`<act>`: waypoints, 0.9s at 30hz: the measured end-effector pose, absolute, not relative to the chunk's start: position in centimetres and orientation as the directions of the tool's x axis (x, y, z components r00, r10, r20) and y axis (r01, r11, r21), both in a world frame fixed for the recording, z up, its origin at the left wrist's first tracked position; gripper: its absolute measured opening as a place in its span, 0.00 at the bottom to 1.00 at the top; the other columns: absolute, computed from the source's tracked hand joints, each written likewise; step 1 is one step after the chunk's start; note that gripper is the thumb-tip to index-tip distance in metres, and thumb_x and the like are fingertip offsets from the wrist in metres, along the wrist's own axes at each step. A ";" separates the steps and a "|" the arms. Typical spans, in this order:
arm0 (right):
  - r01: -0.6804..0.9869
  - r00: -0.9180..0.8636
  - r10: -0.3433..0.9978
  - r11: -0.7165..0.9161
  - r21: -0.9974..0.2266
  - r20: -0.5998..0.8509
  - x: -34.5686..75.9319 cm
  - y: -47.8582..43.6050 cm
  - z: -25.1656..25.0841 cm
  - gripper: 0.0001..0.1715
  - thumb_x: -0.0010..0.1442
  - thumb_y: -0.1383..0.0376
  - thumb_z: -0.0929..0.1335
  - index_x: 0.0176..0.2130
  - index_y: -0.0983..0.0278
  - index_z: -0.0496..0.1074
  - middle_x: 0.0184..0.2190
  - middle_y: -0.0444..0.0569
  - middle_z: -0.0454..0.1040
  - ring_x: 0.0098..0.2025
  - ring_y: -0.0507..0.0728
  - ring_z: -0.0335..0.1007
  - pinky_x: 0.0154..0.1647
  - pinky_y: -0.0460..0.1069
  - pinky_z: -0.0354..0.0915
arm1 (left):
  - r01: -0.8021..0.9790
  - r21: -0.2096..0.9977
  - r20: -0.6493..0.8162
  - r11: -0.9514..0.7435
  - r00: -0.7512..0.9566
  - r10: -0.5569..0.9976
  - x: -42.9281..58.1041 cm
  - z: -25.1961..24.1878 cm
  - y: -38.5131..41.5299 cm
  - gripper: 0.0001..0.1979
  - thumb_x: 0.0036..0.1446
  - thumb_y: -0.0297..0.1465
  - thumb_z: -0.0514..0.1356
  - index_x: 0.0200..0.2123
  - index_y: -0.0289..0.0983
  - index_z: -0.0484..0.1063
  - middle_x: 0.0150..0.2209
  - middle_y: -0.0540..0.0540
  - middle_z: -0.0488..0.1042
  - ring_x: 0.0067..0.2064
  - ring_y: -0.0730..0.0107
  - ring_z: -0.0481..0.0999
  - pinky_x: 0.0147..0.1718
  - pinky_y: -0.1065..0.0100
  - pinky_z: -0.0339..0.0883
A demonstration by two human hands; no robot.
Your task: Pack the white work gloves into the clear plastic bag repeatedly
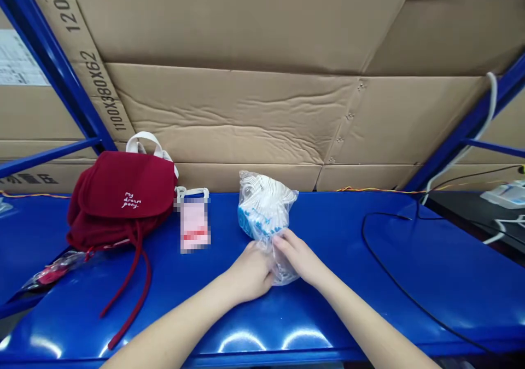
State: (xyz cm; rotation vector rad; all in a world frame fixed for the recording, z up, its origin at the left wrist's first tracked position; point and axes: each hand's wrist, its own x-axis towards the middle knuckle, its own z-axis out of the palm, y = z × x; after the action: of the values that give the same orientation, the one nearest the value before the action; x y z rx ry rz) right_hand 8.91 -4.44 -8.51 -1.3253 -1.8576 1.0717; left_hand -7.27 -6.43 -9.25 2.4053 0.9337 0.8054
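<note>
A clear plastic bag (286, 270) lies on the blue shelf in front of me. Packed in its far part are folded white and blue things (264, 208) that look like face masks with white loops. My left hand (253, 270) is closed on the gathered near part of the bag, knuckles up. From the other side, my right hand (299, 255) grips the bag's loose plastic with thumb and fingers. The fingertips of both hands are partly hidden by the plastic and the hands themselves.
A dark red backpack (127, 194) with hanging cords stands at the left, a blurred pink card (195, 224) beside it. Black cable (394, 281) curves over the right side of the blue shelf (336, 303). Cardboard (229, 101) walls the back, between blue posts (57, 68).
</note>
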 end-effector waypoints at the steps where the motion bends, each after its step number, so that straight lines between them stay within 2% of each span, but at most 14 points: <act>1: 0.502 -0.314 0.949 0.179 -0.846 0.015 8.6 -4.4 -8.5 0.21 0.54 0.47 0.64 0.34 0.62 0.64 0.31 0.45 0.70 0.34 0.56 0.66 0.34 0.50 0.60 | 0.437 0.565 0.383 -0.700 0.613 0.691 -6.7 -9.7 -6.5 0.20 0.53 0.21 0.52 0.48 0.39 0.70 0.51 0.42 0.72 0.55 0.58 0.68 0.54 0.60 0.59; 4: 0.617 -0.245 0.967 0.210 -0.758 0.069 8.0 -3.7 -8.6 0.30 0.45 0.47 0.71 0.40 0.63 0.62 0.36 0.49 0.70 0.37 0.59 0.67 0.35 0.51 0.61 | 0.394 0.518 0.411 -0.759 0.663 0.626 -4.6 -10.7 -6.8 0.24 0.53 0.20 0.49 0.55 0.33 0.65 0.55 0.36 0.68 0.57 0.55 0.66 0.57 0.59 0.57; 6: 0.675 -0.184 0.975 0.218 -0.704 0.126 8.1 -2.6 -8.7 0.33 0.46 0.50 0.71 0.44 0.64 0.59 0.41 0.54 0.69 0.41 0.61 0.68 0.37 0.51 0.61 | 0.411 0.470 0.384 -0.781 0.701 0.601 -3.4 -10.6 -7.1 0.24 0.54 0.21 0.49 0.55 0.29 0.64 0.55 0.33 0.67 0.57 0.53 0.66 0.56 0.59 0.58; 8: 0.733 -0.128 0.980 0.198 -0.651 0.153 8.6 -1.4 -9.0 0.30 0.48 0.54 0.70 0.45 0.65 0.57 0.44 0.57 0.67 0.44 0.63 0.68 0.38 0.51 0.61 | 0.433 0.438 0.319 -0.788 0.745 0.587 -3.0 -9.9 -7.3 0.20 0.55 0.25 0.52 0.51 0.30 0.68 0.51 0.34 0.71 0.53 0.53 0.70 0.52 0.59 0.62; 11: 0.811 -0.071 0.990 0.126 -0.572 0.118 9.7 -0.1 -9.2 0.19 0.53 0.63 0.65 0.44 0.65 0.57 0.38 0.55 0.70 0.41 0.62 0.70 0.35 0.49 0.60 | 0.459 0.458 0.221 -0.762 0.771 0.597 -4.2 -8.5 -7.1 0.14 0.54 0.36 0.58 0.42 0.36 0.73 0.41 0.40 0.77 0.43 0.56 0.75 0.43 0.62 0.67; 13: 0.849 -0.071 0.994 0.101 -0.519 0.077 10.3 -0.1 -9.3 0.15 0.54 0.68 0.62 0.44 0.64 0.57 0.33 0.52 0.72 0.36 0.62 0.71 0.32 0.48 0.58 | 0.553 0.516 0.231 -0.654 0.645 0.728 -5.8 -7.9 -6.2 0.12 0.57 0.38 0.55 0.37 0.39 0.75 0.36 0.44 0.77 0.40 0.60 0.75 0.41 0.65 0.65; 15: 0.864 -0.103 0.992 0.125 -0.488 0.071 10.6 -0.5 -9.2 0.18 0.53 0.72 0.60 0.45 0.63 0.57 0.31 0.51 0.72 0.34 0.61 0.71 0.31 0.48 0.58 | 0.640 0.588 0.259 -0.496 0.432 0.864 -7.3 -7.8 -4.8 0.14 0.59 0.39 0.52 0.34 0.39 0.75 0.35 0.44 0.77 0.38 0.62 0.74 0.38 0.66 0.64; 18: 0.837 -0.158 0.974 0.218 -0.502 0.159 10.2 -1.5 -9.4 0.25 0.52 0.74 0.59 0.50 0.64 0.56 0.38 0.54 0.73 0.39 0.61 0.71 0.35 0.48 0.60 | 0.612 0.723 0.214 -0.322 0.245 0.946 -8.2 -8.5 -3.0 0.19 0.58 0.43 0.51 0.28 0.37 0.74 0.32 0.44 0.76 0.36 0.62 0.73 0.36 0.66 0.63; 20: 0.807 -0.163 0.957 0.270 -0.525 0.241 9.6 -2.1 -9.7 0.26 0.52 0.73 0.60 0.52 0.64 0.56 0.42 0.55 0.72 0.41 0.60 0.71 0.37 0.49 0.61 | 0.487 0.856 0.082 -0.173 0.202 0.976 -7.9 -9.0 -2.5 0.22 0.58 0.46 0.51 0.27 0.35 0.73 0.30 0.44 0.76 0.35 0.62 0.73 0.34 0.66 0.63; 22: 0.788 -0.162 0.935 0.315 -0.530 0.314 8.9 -2.6 -10.2 0.23 0.53 0.72 0.60 0.49 0.65 0.58 0.41 0.55 0.72 0.39 0.59 0.71 0.36 0.49 0.62 | 0.251 0.967 -0.102 0.049 0.203 0.974 -7.2 -9.1 -2.7 0.22 0.57 0.48 0.52 0.32 0.34 0.72 0.33 0.43 0.76 0.36 0.63 0.74 0.33 0.67 0.65; 24: 0.776 -0.208 0.897 0.394 -0.494 0.389 8.2 -3.1 -10.6 0.18 0.53 0.72 0.60 0.45 0.65 0.62 0.38 0.54 0.72 0.36 0.58 0.70 0.35 0.49 0.63 | -0.034 0.966 -0.240 0.257 0.259 0.936 -6.4 -9.0 -3.2 0.21 0.56 0.48 0.54 0.37 0.34 0.70 0.36 0.42 0.76 0.37 0.65 0.75 0.35 0.67 0.66; 27: 0.731 -0.362 0.790 0.570 -0.375 0.495 7.6 -3.8 -10.5 0.16 0.53 0.74 0.59 0.42 0.66 0.66 0.36 0.54 0.71 0.38 0.58 0.68 0.37 0.50 0.63 | -0.363 0.856 -0.262 0.369 0.312 0.913 -5.6 -8.8 -3.9 0.17 0.54 0.44 0.59 0.37 0.35 0.67 0.33 0.44 0.75 0.34 0.69 0.75 0.36 0.69 0.67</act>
State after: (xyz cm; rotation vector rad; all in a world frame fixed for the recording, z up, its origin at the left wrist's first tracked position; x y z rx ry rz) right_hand 7.59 -3.77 -10.51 -1.2090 -2.1594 0.1188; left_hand -5.58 -3.89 -8.82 0.7760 0.8604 0.9636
